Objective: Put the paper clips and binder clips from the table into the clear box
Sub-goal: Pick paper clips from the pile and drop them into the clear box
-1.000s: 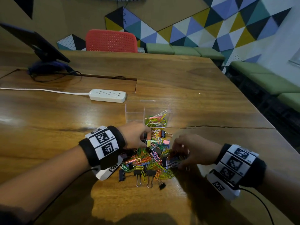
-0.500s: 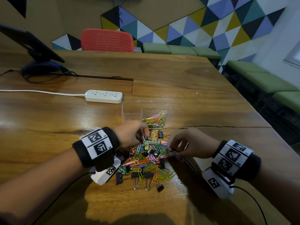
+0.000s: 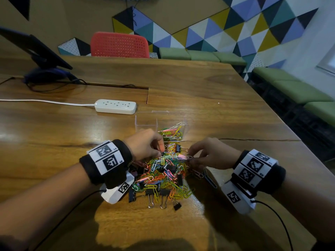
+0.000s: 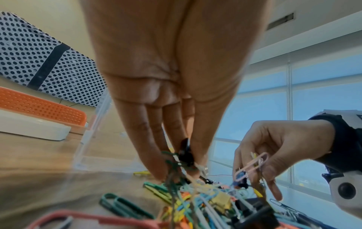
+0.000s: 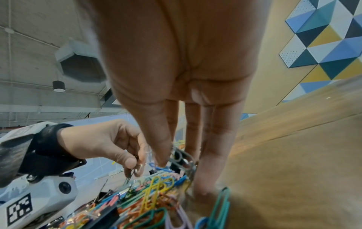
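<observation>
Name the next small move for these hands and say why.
Probably lift both hands and carry their clips to the clear box. The left hand pinches a black binder clip, the right hand pinches paper clips, and the box stands open just behind the pile.

An office meeting room or shared workspace, most likely; a long wooden table (image 3: pixel 181 84) runs to the far wall; a white power strip (image 3: pixel 116 106) lies on it near a cable slot; a tilted dark screen (image 3: pixel 36 49), perhaps a tablet, stands at the far left edge; a red perforated chair (image 3: pixel 119 45), green cushioned benches (image 3: pixel 293 89) and geometric coloured wall panels (image 3: pixel 235 28) surround it.
</observation>
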Motion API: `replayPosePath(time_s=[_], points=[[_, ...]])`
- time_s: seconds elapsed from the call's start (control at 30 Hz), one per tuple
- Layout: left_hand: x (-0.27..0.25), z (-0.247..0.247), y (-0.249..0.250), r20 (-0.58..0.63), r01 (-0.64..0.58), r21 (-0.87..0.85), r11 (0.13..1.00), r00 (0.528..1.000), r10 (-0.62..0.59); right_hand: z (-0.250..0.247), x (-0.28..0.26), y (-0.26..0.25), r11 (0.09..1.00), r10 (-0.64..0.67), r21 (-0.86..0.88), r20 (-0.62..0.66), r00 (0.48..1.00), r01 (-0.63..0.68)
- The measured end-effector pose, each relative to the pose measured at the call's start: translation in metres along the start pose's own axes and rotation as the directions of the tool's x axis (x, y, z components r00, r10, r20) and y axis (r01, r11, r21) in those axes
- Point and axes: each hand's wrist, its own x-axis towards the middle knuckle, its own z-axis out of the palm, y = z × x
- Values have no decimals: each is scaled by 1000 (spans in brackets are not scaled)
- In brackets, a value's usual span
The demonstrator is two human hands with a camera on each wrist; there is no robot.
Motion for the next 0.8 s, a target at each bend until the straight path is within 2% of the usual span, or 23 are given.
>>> replayPosePath(time_s=[0.17,0.47,0.6,0.7,0.8], points=[[0,-5,4,-79,-26,-36,999,997,23,-4,4,4,998,2,-67,-58,998,-6],[2,0,0,-58,52,-201,978,996,-65,-27,8,-12,994,-97,28,-179,979,104],[2,1,1,-68,47,-182,982,996,-61,-36,29,-21,979,12,196,-315,949,53],[2,0,5,-85,36,-174,984,995,-51,-41,47,-27,985,39,168,-421,906,35],[1,-1,6,-107,49,-227,973,991,-75,-43,60,-30,993,48,120,-420,906,3]])
